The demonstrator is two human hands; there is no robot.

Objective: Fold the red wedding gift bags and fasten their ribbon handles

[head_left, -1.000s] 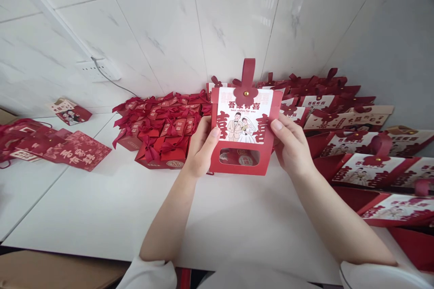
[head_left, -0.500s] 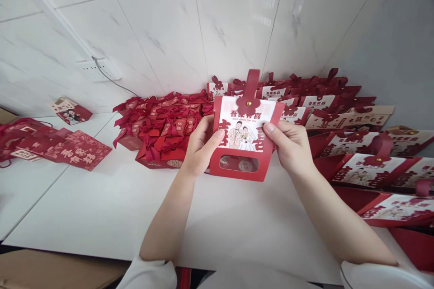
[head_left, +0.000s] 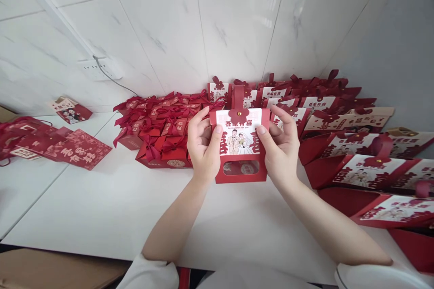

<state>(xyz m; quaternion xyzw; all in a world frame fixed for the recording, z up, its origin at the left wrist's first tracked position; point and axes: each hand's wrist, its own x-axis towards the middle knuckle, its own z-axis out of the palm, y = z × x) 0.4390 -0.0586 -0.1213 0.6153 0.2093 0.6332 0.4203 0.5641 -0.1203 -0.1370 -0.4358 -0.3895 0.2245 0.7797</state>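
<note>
Between my two hands, a red gift box (head_left: 240, 144) is held upright above the white table. It has a strap with a flower-shaped tab on top, a printed bridal couple on a white panel, and a small clear window low down. My left hand (head_left: 206, 146) grips its left edge, thumb on the front. At the right edge my right hand (head_left: 280, 146) pinches it the same way. Behind it stand similar gift boxes (head_left: 217, 92), and small red boxes with ribbon bows (head_left: 162, 126) are packed together to its left.
Rows of larger red gift boxes (head_left: 359, 171) fill the right side. On the left lie flat red bags (head_left: 81, 150) and a small box (head_left: 72, 110). A cable (head_left: 111, 79) runs from a wall socket down behind the boxes. Brown cardboard (head_left: 50, 268) sits below the white table's (head_left: 135, 216) front edge.
The gift box has come slightly lower and turned from a tilt to nearly straight. My right hand has shifted left with it, and the fingers of both hands are spread more.
</note>
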